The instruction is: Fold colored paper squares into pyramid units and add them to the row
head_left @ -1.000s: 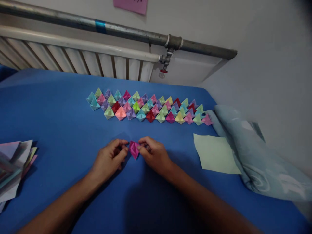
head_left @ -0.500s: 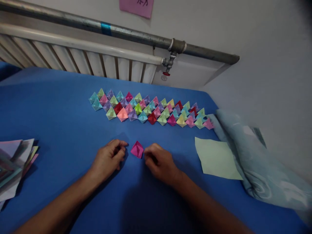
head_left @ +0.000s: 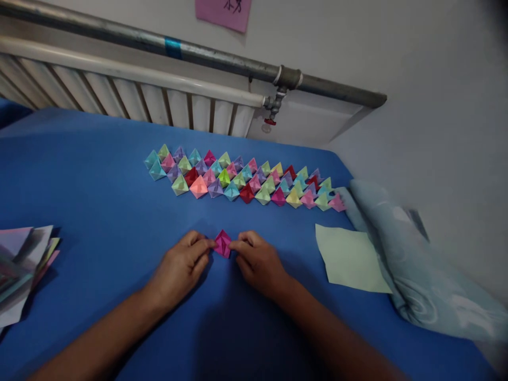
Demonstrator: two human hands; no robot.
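Observation:
A magenta folded paper boat [head_left: 223, 244] stands upright on the blue tabletop, with a raised point in its middle. My left hand [head_left: 186, 262] is closed, its fingertips pinching the boat's left corner. On the other side, my right hand [head_left: 260, 262] has its thumb and forefinger closed at the right corner. Beyond the hands, rows of similar paper boats [head_left: 246, 193] in green, pink, purple, red and blue sit close together.
A pale green paper sheet [head_left: 349, 259] lies at the right beside a folded light-blue cloth [head_left: 420, 286]. Loose coloured papers [head_left: 24, 264] are stacked at the left edge. A radiator [head_left: 159, 100] and metal pipe [head_left: 234, 62] run behind the blue table [head_left: 107, 206].
Both hands have closed in on the magenta paper boat, and the fingertips now touch its two side corners. Earlier, the hands were slightly apart from it.

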